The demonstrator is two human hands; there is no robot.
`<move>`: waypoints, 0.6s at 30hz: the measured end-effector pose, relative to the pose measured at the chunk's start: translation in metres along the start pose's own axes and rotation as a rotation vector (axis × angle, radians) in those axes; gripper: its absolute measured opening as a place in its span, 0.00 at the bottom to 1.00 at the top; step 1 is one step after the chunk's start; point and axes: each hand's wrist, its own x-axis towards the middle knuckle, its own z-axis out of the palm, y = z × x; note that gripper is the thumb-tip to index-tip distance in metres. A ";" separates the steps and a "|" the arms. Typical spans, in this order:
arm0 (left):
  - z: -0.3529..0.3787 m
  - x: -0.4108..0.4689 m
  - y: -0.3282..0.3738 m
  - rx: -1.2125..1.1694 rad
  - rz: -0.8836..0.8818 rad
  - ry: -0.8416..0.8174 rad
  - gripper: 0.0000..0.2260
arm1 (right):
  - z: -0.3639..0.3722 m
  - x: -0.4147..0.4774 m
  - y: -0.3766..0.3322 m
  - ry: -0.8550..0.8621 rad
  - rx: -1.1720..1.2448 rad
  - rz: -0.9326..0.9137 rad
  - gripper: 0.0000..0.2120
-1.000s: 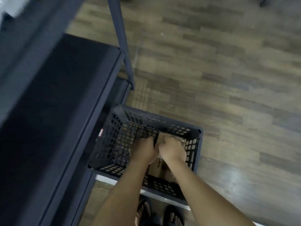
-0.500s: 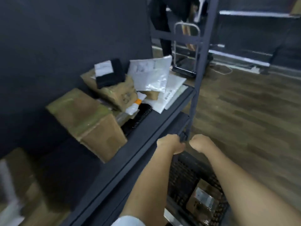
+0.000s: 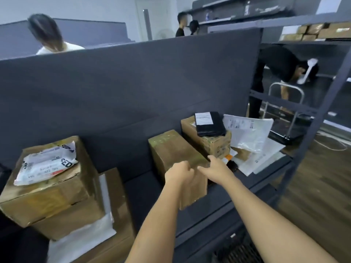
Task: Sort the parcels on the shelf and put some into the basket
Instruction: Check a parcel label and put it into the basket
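A long brown box (image 3: pixel 171 149) lies on the dark shelf (image 3: pixel 218 198), its near end towards me. My left hand (image 3: pixel 178 173) is curled against that near end; whether it grips is unclear. My right hand (image 3: pixel 214 168) has its fingers spread, with the thumb at the box's top right corner. Behind stands another brown box (image 3: pixel 216 145) carrying a black pouch (image 3: pixel 209 124) with a white label. White mailers (image 3: pixel 247 133) are piled to its right. The black perforated basket (image 3: pixel 237 251) shows only partly, low under the shelf's front edge.
Stacked brown boxes (image 3: pixel 47 194) with a crumpled white mailer (image 3: pixel 45 164) on top fill the shelf's left. A dark back panel (image 3: pixel 133 82) closes the shelf. The shelf's post (image 3: pixel 322 111) rises at right. A person in black (image 3: pixel 281 67) bends over a hand trolley (image 3: pixel 284 103) beyond it.
My view has swung up from the basket on the floor to the shelf. Both hands left the parcel in the basket, rose past the shelf edge and now reach the long brown box.
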 end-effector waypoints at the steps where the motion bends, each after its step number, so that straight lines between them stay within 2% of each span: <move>1: -0.005 0.004 -0.010 -0.021 -0.018 0.036 0.13 | 0.006 0.008 -0.010 0.000 -0.023 -0.010 0.37; 5: -0.014 0.021 -0.048 -0.122 -0.145 0.093 0.20 | 0.027 0.039 -0.034 0.004 -0.133 0.022 0.40; 9: -0.024 0.041 -0.078 -0.325 -0.315 -0.034 0.27 | 0.039 0.066 -0.036 -0.006 -0.139 0.131 0.44; 14: -0.030 0.055 -0.097 -0.421 -0.298 -0.106 0.28 | 0.045 0.085 -0.025 -0.056 -0.027 0.199 0.45; 16: -0.027 0.057 -0.100 -0.473 -0.307 -0.111 0.27 | 0.046 0.086 -0.026 0.003 -0.008 0.172 0.40; 18: -0.023 0.058 -0.101 -0.561 -0.365 -0.104 0.31 | 0.047 0.084 -0.029 0.054 0.068 0.101 0.29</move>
